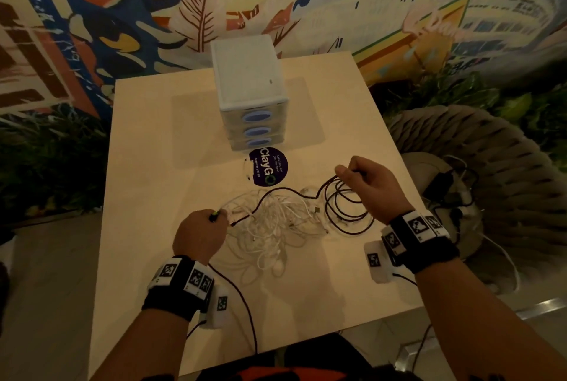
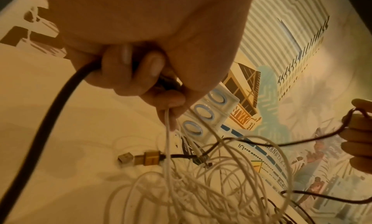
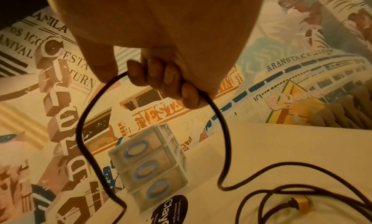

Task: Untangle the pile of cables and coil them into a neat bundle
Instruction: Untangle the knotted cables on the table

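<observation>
A tangle of white cables (image 1: 273,227) lies mid-table, with a black cable (image 1: 346,208) looped at its right. My right hand (image 1: 348,173) is raised over the loops and grips the black cable (image 3: 80,132), fingers curled round it (image 3: 161,82). My left hand (image 1: 216,216) sits at the tangle's left edge. In the left wrist view its fingers (image 2: 161,90) curl round a dark plug and pinch a white cable (image 2: 167,148). A thick dark cable (image 2: 50,116) trails back from that fist. A gold USB plug (image 2: 141,159) lies on the table beside the tangle.
A small white drawer unit (image 1: 250,89) with three blue-handled drawers stands at the table's far middle, a round dark sticker (image 1: 267,167) in front of it. The table (image 1: 153,165) ends close on the right, where a woven chair (image 1: 491,165) holds more cables.
</observation>
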Tool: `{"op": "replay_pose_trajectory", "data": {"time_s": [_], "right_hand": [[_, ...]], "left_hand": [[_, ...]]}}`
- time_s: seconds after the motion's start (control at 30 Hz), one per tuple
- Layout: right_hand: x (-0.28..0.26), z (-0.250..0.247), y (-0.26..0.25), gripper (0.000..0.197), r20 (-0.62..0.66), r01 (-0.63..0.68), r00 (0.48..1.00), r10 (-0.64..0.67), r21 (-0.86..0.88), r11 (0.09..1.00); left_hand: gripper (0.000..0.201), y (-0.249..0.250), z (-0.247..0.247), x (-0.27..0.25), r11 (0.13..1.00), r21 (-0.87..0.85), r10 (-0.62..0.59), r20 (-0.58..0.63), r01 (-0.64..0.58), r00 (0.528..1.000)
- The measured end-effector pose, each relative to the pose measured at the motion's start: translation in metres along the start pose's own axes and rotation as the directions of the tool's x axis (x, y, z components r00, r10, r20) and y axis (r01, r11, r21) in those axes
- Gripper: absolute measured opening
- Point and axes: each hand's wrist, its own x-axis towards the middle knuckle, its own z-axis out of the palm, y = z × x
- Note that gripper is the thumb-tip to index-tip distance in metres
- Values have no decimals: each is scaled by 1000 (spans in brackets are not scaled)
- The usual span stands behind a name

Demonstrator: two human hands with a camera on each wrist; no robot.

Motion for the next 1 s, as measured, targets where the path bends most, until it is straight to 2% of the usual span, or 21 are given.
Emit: {"op": "replay_pose_trajectory", "data": {"time_s": [0.13, 0.17, 0.23, 0.3, 0.43, 0.53, 0.6, 0.73, 0.87, 0.93, 1.0], "right_hand": [[4, 1, -12, 51, 13, 45, 999, -45, -50, 998], [5, 3, -17, 50, 15, 52, 999, -52, -37, 998], [6, 5, -26, 50, 23, 67, 998, -66, -17, 998], [7, 7, -34, 50, 46, 86, 995, -86, -2, 996], [5, 8, -55, 44, 118, 121, 986, -120, -4, 993], [3, 9, -76, 43, 158, 164, 973, -167, 36, 986], [3, 9, -86, 41, 155, 175, 970, -189, 98, 980], [3, 6, -93, 36, 145, 183, 967, -211, 185, 966], [9, 3, -79, 34, 58, 184, 981, -184, 2, 983], [15, 2, -61, 28, 28, 136, 991, -134, -133, 982], [19, 3, -40, 23, 54, 41, 998, -26, -292, 956]], "left_hand": [[24, 3, -3, 1, 998, 41, 39, 0, -39, 999], [25, 7, -4, -2, 998, 37, 45, -17, -44, 999], [40, 19, -10, -11, 996, 23, 92, -39, -91, 995], [49, 34, -17, -20, 983, -1, 184, -27, -184, 983], [63, 64, -23, -35, 915, 4, 402, 76, -403, 913], [63, 76, -8, -41, 826, 76, 547, 136, -559, 826], [56, 77, 5, -42, 809, 73, 562, 190, -583, 805], [37, 71, 19, -39, 817, 46, 547, 253, -575, 798], [28, 72, 12, -40, 811, -8, 576, 177, -585, 798], [25, 75, 2, -42, 822, -54, 567, 175, -568, 805], [22, 77, -7, -43, 825, -129, 566, 171, -551, 807]]}}
